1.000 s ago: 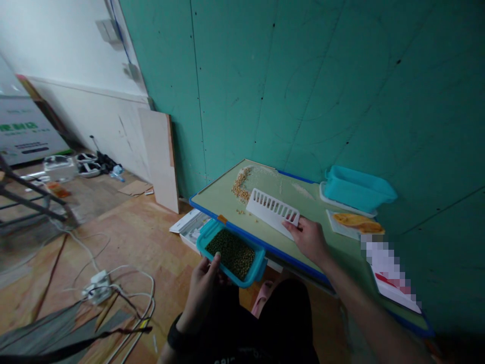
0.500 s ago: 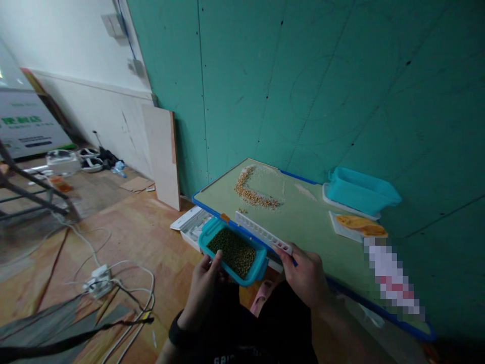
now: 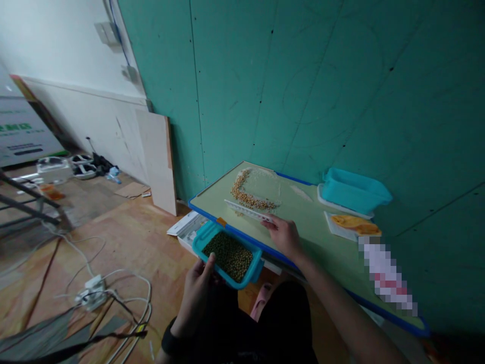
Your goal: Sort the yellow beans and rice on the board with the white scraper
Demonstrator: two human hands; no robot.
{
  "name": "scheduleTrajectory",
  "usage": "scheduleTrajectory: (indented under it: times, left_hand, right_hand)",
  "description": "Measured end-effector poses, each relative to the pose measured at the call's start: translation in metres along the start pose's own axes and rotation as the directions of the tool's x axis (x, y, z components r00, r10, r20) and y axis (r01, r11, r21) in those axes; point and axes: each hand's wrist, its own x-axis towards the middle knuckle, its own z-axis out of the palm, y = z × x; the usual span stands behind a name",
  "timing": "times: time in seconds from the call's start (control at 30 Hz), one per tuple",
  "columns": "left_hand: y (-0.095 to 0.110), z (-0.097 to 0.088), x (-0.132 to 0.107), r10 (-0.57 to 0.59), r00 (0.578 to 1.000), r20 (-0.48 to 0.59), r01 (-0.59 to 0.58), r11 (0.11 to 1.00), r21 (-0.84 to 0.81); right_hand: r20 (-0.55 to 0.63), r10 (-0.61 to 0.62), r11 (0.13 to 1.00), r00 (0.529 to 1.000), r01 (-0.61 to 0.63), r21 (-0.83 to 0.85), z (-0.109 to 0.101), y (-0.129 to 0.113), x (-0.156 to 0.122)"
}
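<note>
Teal plastic tray of green beans (image 3: 199, 238) hangs level just below the blue front edge of the pale green tabletop (image 3: 303, 217), the left hand (image 3: 197, 283) closed on its near corner, thumb over the rim, so the open top sits under that edge. Right of it, the right hand (image 3: 284, 235) pinches one end of a white slotted plastic strip (image 3: 246, 210) lying just beside a curved row of yellow beans (image 3: 246, 194), with bare tabletop beyond.

Two teal tubs are counted: the tub of green beans (image 3: 227, 255) just off the near-left edge of the table (image 3: 303, 212), and a second tub (image 3: 354, 189) at its far right edge. One white slotted comb (image 3: 248, 211) lies beside one line of yellow beans (image 3: 246, 194) near the far left corner. Two hands show, the left hand (image 3: 197, 288) and the right hand (image 3: 284, 235).
</note>
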Motion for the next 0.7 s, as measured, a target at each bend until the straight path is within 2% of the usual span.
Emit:
scheduleTrajectory:
  times: [0.23, 0.37, 0.47, 0.57, 0.7]
  left_hand:
    - [-0.004, 0.002, 0.001, -0.026, 0.999, 0.041, 0.028, 0.998, -0.057]
    - [0.0, 0.002, -0.001, -0.045, 0.998, 0.051, 0.049, 0.994, -0.095]
    - [0.007, 0.003, -0.003, -0.057, 0.997, 0.053, 0.062, 0.994, -0.095]
    - [0.012, 0.006, -0.006, -0.066, 0.996, 0.055, 0.07, 0.994, -0.086]
    - [0.01, 0.008, -0.007, -0.055, 0.998, 0.039, 0.059, 0.993, -0.099]
  right_hand:
    - [0.04, -0.07, 0.971, 0.997, 0.059, 0.23, -0.018, -0.017, -0.039]
    - [0.054, -0.032, 0.956, 0.998, 0.015, 0.294, -0.023, -0.023, -0.048]
    - [0.017, 0.049, 0.947, 0.999, -0.052, 0.316, -0.026, -0.005, -0.032]
    - [-0.08, 0.154, 0.934, 0.985, -0.118, 0.336, -0.033, 0.03, 0.003]
    - [-0.049, 0.226, 0.91, 0.973, -0.193, 0.366, -0.035, 0.067, 0.048]
